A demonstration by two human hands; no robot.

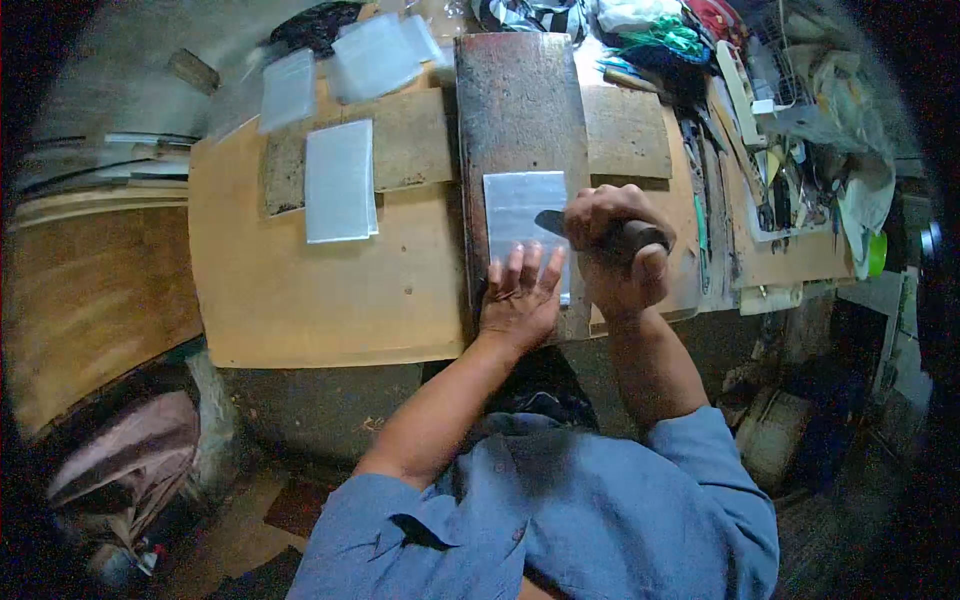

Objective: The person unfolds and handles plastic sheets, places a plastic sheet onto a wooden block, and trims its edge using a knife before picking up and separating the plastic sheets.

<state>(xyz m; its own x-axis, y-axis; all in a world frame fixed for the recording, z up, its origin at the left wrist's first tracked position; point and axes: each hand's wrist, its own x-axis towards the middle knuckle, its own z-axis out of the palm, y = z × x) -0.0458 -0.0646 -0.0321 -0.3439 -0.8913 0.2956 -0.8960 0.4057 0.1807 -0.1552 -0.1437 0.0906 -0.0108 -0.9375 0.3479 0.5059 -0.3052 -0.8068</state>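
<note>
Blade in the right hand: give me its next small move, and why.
Probably slide the blade lightly across the pale sheet: the right hand holds it over the sheet's right side, and the left hand lies spread on the lower part.

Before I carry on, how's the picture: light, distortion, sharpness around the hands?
Head view: corners fall to black, and the wide lens seems to bow the table; head view: the space below the table is dim and grainy; head view: the sheet under the left hand looks pale and bright, its outline readable; head view: the blade shows dark against it.
</note>
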